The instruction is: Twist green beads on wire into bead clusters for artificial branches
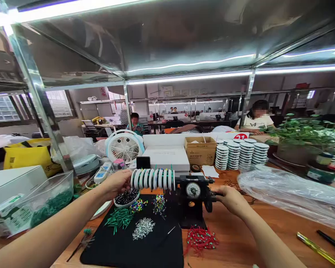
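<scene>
A black hand-crank winding machine (pixel 194 203) with a round dial (pixel 193 190) stands in front of me. From its left side sticks out a row of white spools (pixel 153 179) with green on them, side by side. My left hand (pixel 120 183) is closed at the outer end of this row, its fingertips partly hidden behind the last spool. On the other side, my right hand (pixel 229 198) grips the crank handle, which the fingers mostly cover. Under the spools lies a black mat (pixel 156 247) with green pieces (pixel 119 219), small silver parts (pixel 144 227) and colourful beads (pixel 159 204).
Red cords (pixel 201 238) lie before the machine. Stacked white spools (pixel 240 154) and a cardboard box (pixel 201 150) stand behind it. A fan (pixel 124 149) is at the back left, clear plastic sheeting (pixel 284 193) at the right. Other people sit farther off.
</scene>
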A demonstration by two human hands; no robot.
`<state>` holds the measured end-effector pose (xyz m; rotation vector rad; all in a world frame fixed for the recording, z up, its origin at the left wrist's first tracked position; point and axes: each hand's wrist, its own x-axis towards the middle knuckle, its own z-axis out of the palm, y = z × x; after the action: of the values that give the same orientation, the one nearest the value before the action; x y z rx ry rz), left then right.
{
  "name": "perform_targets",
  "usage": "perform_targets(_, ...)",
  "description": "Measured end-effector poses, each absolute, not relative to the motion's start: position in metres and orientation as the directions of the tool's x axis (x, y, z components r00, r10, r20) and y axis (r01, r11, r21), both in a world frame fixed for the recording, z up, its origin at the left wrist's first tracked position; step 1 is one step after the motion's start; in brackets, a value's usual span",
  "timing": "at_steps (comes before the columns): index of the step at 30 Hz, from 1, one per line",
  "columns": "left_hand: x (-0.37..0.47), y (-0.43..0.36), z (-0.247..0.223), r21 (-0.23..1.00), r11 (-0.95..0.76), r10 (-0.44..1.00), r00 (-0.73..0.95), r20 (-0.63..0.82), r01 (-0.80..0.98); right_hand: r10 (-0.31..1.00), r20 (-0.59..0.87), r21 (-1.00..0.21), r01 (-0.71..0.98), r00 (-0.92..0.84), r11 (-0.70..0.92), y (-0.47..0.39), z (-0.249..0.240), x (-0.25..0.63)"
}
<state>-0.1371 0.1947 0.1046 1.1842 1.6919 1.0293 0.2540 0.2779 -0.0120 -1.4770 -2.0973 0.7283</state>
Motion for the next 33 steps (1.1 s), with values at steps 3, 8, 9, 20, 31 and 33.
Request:
perform_targets(3,-0.145,0.196,0.098,0.907,0.199,0.965,-0.235,-0.115,0.372,0.946,0.203,-0.526,0.787,-0.252,0.322,0.283,-0.016,0.255)
perform_targets(8,-0.157,0.178,0.085,0.812,0.082,0.973,-0.224,0.061,0.577,0.938,0.230,-0.471,0.813,-0.261,0.342,0.286,-0.024,0.256)
perform_targets(9,-0.158,0.169,0.081,0.778,0.036,0.974,-0.197,0.114,0.628,0.936,0.226,-0.480,0.806,-0.269,0.347,0.286,-0.023,0.256)
perform_targets(20,-0.170,0.081,0.029,-0.197,-0.523,0.852,0.513,-0.103,0.829,0.864,0.487,-0.441,0.818,-0.128,0.369,0.259,0.044,0.250)
perform_targets(31,-0.171,0.185,0.086,0.932,-0.226,0.937,0.325,0.129,0.282,0.691,0.561,-0.216,0.725,-0.456,0.654,0.204,0.092,0.176)
perform_targets(33,-0.167,0.191,0.089,0.959,-0.178,0.933,0.347,0.094,0.219,0.689,0.527,-0.181,0.726,-0.498,0.663,0.197,0.091,0.171)
